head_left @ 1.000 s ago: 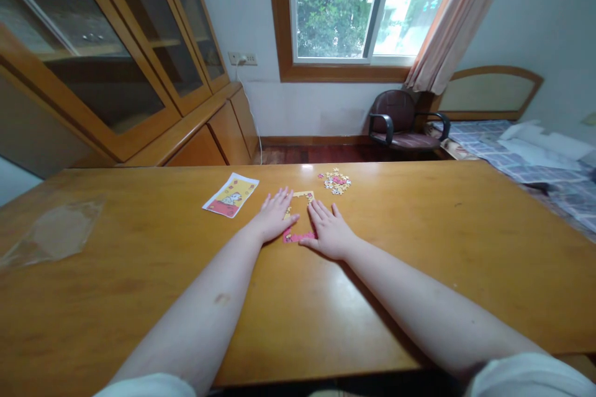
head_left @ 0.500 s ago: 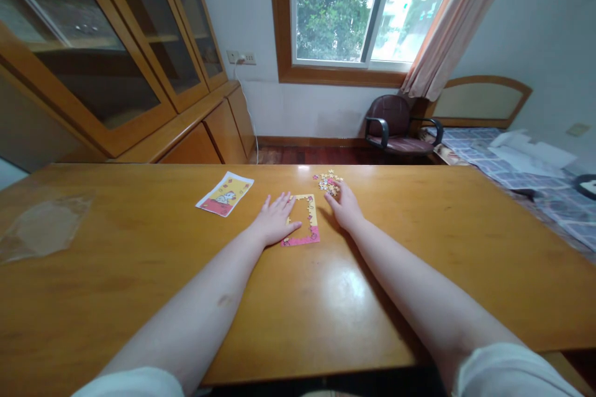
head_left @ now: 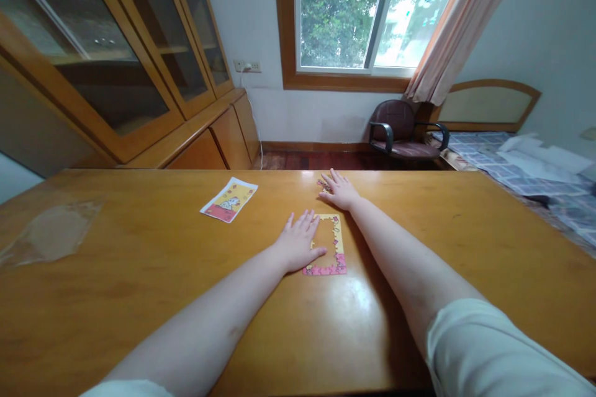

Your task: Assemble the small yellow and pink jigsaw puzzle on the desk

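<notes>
A rectangular border of joined jigsaw pieces [head_left: 340, 242], yellow above and pink below, lies on the table with bare wood inside it. My left hand [head_left: 299, 242] rests flat over its left side, fingers spread. Farther off, my right hand [head_left: 341, 190] lies palm down with its fingers apart over a small pile of loose jigsaw pieces [head_left: 322, 184]; most of the pile is hidden under that hand. To the left lies a picture card [head_left: 230, 200] in yellow and pink with a white animal figure.
The wooden table [head_left: 158, 298] spans the view. A clear plastic bag [head_left: 51, 232] lies at its left. Beyond the far edge are a cabinet [head_left: 186, 130], an office chair [head_left: 400, 127] and, to the right, a bed [head_left: 493, 155] with papers on it.
My left hand and the jigsaw border have shifted nearer and to the right together. My right hand has moved farther away and flattened over the loose pieces.
</notes>
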### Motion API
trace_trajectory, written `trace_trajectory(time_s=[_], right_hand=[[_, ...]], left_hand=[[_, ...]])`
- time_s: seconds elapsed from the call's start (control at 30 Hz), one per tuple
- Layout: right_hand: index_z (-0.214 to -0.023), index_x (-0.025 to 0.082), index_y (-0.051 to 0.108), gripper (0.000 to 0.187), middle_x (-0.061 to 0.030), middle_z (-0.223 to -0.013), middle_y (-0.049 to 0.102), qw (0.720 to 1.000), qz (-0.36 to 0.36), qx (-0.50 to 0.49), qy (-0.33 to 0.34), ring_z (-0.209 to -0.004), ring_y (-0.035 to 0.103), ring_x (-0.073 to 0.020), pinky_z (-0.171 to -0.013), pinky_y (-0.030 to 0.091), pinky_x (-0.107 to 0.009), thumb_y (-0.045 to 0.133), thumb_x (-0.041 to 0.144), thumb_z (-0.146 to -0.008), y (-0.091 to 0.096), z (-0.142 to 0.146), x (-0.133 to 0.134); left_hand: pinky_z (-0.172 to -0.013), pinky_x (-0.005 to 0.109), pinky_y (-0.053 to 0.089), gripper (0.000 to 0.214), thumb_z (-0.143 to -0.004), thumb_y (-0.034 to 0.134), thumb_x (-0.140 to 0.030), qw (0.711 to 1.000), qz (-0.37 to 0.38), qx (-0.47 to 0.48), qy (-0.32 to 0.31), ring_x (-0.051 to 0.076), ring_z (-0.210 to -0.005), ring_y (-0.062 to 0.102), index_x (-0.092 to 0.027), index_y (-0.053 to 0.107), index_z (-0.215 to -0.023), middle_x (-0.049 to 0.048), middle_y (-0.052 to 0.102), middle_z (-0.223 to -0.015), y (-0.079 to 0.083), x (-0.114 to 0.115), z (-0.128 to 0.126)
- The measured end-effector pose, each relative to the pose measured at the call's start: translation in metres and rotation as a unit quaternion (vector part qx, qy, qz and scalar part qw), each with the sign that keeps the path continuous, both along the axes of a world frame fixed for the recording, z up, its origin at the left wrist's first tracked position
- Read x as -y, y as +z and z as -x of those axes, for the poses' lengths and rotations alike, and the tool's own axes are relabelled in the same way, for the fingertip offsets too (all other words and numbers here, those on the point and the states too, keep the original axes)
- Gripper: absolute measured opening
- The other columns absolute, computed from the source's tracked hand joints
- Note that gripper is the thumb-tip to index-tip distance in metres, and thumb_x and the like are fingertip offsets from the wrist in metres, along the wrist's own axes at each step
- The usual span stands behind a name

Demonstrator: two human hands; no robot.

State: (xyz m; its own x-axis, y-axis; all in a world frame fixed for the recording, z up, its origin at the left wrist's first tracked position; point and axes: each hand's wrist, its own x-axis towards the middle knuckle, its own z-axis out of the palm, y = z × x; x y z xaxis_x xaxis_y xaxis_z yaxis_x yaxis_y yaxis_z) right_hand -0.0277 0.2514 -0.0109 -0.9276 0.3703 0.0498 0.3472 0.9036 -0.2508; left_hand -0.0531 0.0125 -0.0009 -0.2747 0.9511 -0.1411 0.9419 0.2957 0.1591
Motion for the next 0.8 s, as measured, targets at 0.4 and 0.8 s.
trace_trajectory(time_s=[0.4,0.8], right_hand=[[-0.146,0.029,0.038,0.054,-0.0048,-0.154,0.031,0.992,-0.020,0.015,0.126,-0.142,0.026,-0.0296,-0.115,0.020,-0.053,0.041,0.047,-0.095,-0.002,0.005,0.026],[-0.131,0.024,0.056,0.054,-0.0068,-0.135,0.057,0.887,0.349,-0.300,0.031,-0.128,0.049,-0.0233,-0.112,0.033,-0.044,0.039,0.056,-0.091,-0.017,-0.008,0.011]], left_hand=[[-0.117,0.052,0.016,0.075,-0.087,0.044,-0.058,1.000,0.001,-0.002,-0.014,0.031,-0.144,0.023,-0.013,0.032,-0.147,0.0160,0.026,-0.155,0.013,0.004,-0.004],[-0.090,0.042,0.047,0.042,-0.087,0.048,-0.049,0.997,-0.026,0.043,0.055,0.030,-0.103,0.062,-0.018,0.065,-0.109,0.0137,0.068,-0.113,0.050,-0.004,0.031]])
